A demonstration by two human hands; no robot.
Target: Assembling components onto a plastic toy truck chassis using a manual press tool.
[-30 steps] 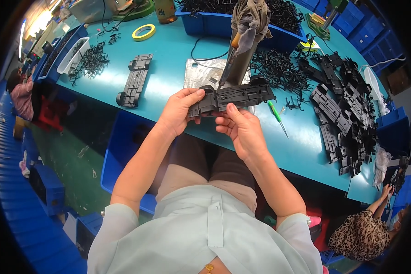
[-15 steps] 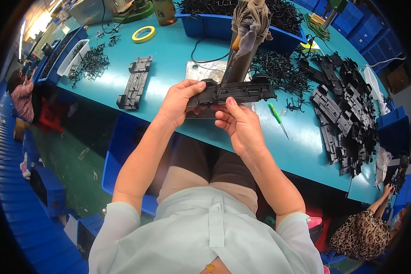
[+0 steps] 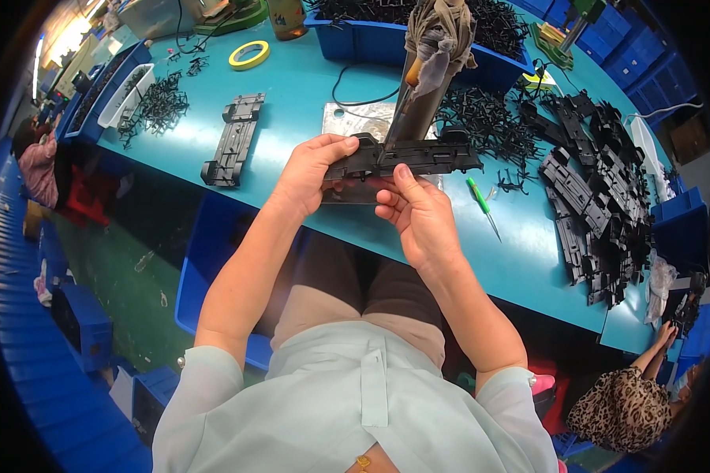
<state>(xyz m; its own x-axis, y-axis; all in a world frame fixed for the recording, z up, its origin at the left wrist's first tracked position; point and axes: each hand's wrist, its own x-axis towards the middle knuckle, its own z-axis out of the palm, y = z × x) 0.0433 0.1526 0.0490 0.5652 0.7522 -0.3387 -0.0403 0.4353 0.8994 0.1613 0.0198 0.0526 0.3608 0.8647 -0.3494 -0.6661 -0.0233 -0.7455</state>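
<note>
My left hand (image 3: 312, 172) is closed on the left end of a long black moulded plastic chassis (image 3: 435, 154), thumb on top. Along its near edge, my right hand (image 3: 424, 214) pinches the middle with thumb against curled fingers. The chassis is held level across a metal plate (image 3: 355, 121). Just behind it leans a grey metal post (image 3: 412, 110) with cloth wrapped round its top; the post's narrow lower tip meets the chassis or sits right against it, I cannot tell which. A similar chassis (image 3: 234, 140) lies on the table to the left.
Right of my hands lie a green-handled screwdriver (image 3: 483, 206), loose small black parts (image 3: 489, 126) and a heap of black chassis (image 3: 599, 197). A blue bin (image 3: 347, 46) of small parts stands behind. Yellow tape (image 3: 249, 55) lies far left. Another person (image 3: 623, 406) works at lower right.
The chassis has tilted slightly and its right end has shifted a little to the right. Both hands keep nearly the same hold.
</note>
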